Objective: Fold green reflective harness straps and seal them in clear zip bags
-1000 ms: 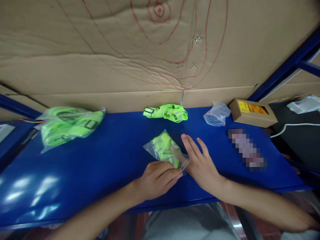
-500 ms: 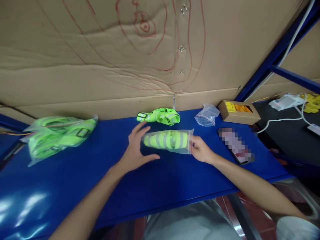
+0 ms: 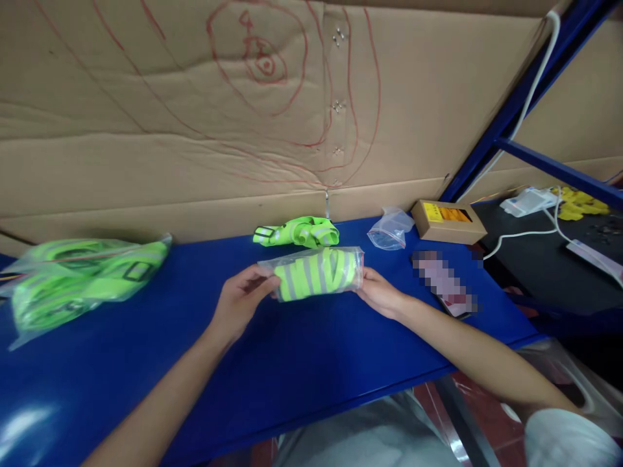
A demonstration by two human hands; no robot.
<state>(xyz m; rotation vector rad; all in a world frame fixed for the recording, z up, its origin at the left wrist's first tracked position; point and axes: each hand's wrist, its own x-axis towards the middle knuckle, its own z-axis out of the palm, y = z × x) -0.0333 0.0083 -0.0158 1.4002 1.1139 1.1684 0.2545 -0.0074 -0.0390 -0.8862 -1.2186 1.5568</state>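
Observation:
Between my hands is a clear zip bag (image 3: 316,272) with a rolled neon-green strap with grey reflective stripes inside. My left hand (image 3: 243,295) is closed on the bag's left end, thumb on top. At the other end, by the red zip line, the fingers of my right hand (image 3: 382,293) pinch the bag's edge. Just behind it a loose green reflective strap (image 3: 296,231) with a black-edged buckle lies bunched on the blue table (image 3: 302,363). A larger clear bag (image 3: 87,275) full of similar green straps lies at the left.
An empty zip bag (image 3: 390,228) lies at the back right, beside a small cardboard box (image 3: 448,222) with a window. A phone (image 3: 445,283) lies in front of them. Cardboard (image 3: 170,162) walls the back; a blue frame post (image 3: 516,110) and white cable stand right.
My left hand, spread open beside the bag before, has closed on its left end. The bag has turned so its stripes face differently. The whole view has shifted slightly.

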